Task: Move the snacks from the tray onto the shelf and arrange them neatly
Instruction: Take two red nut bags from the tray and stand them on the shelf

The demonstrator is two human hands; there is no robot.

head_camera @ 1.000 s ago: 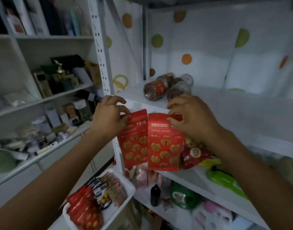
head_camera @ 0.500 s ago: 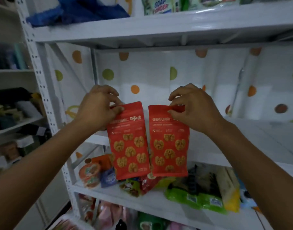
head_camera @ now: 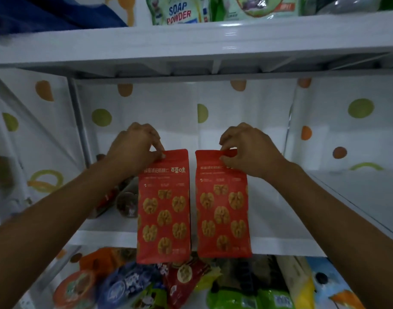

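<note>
Two red walnut snack pouches hang upright side by side in front of the white shelf [head_camera: 280, 221]. My left hand [head_camera: 135, 148] pinches the top edge of the left pouch [head_camera: 164, 208]. My right hand [head_camera: 246, 148] pinches the top edge of the right pouch [head_camera: 223, 206]. A narrow gap separates the pouches. Their bottom edges hang over the shelf's front lip [head_camera: 106, 238]. The tray is out of view.
Dark snack jars [head_camera: 126, 204] lie on the shelf's left part, behind my left forearm. Soap powder bags [head_camera: 177, 11] stand on the shelf above. The shelf below holds several mixed snack packs [head_camera: 128, 284]. A dotted sheet [head_camera: 246, 108] backs the shelf.
Both hands have lifted the two pouches from tray height up to the middle shelf and moved them slightly apart. The view has tilted upward, and the tray has left the frame.
</note>
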